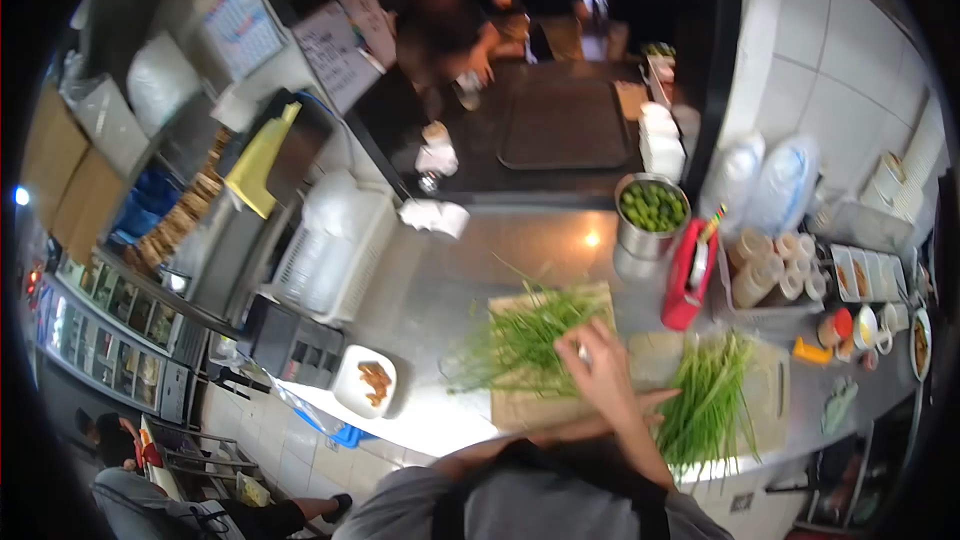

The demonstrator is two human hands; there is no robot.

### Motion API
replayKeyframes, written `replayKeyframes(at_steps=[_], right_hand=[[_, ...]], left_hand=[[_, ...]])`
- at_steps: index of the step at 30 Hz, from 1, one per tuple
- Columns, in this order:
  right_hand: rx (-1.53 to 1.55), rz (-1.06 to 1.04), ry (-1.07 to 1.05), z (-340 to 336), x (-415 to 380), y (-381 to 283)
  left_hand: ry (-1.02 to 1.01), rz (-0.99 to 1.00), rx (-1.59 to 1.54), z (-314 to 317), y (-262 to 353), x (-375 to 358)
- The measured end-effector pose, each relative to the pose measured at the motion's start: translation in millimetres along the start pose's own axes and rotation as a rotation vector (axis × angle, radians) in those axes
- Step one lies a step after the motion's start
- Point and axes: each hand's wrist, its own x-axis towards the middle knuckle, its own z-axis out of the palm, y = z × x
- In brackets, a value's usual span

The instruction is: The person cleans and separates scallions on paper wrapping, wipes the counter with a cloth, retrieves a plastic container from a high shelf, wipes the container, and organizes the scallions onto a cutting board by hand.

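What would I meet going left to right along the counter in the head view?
White plate → cutting board with loose chives → hand → bunched chives → orange item → cups

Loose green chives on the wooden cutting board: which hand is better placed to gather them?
Right, probably. The right hand rests on the loose green chives on the wooden cutting board. The left forearm lies across the body toward the second chive bunch, its hand unclear.

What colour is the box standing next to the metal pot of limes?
Red. The box shows best in the head view, just right of the metal pot.
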Motion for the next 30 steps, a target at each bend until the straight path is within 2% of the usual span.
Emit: replayKeyframes(at_steps=[1,3,4,5,6,8,11,17,18,20,21,26,28,30], right_hand=[[0.038,0.055,0.018,-2,-3,15],[-0.053,0.059,0.193,-4,0,58],[-0.103,0.187,0.175,-8,2,77],[-0.150,0.301,0.165,-12,2,97],[-0.155,0.333,0.156,-12,-1,117],[-0.157,0.373,0.142,-8,-3,153],[-0.255,0.468,0.072,5,-5,173],[-0.314,0.556,0.076,29,10,194],[-0.312,0.566,0.074,27,14,191],[-0.307,0.588,0.058,23,16,182],[-0.340,0.578,0.042,25,16,180],[-0.408,0.518,-0.022,23,9,185],[-0.407,0.546,-0.072,21,0,183],[-0.409,0.562,-0.100,17,-3,181]], left_hand=[[0.103,-0.039,0.137,1,23,-19],[0.291,-0.137,0.398,-14,80,-66],[0.266,-0.169,-0.209,-18,46,-89],[0.337,-0.213,-0.146,-26,49,-111],[0.391,-0.354,0.095,-31,64,-127],[0.263,-0.401,0.451,-45,40,-169],[0.428,-0.219,0.945,-36,58,-192],[0.570,-0.250,1.176,-40,41,-197],[0.705,-0.185,1.197,-58,58,-186],[0.981,-0.239,1.154,-119,43,-173],[1.029,-0.186,1.287,-149,56,-159],[0.723,-0.299,1.523,-278,33,-114],[0.534,-0.398,1.536,-295,17,-112],[0.437,-0.481,1.477,-307,15,-111]])
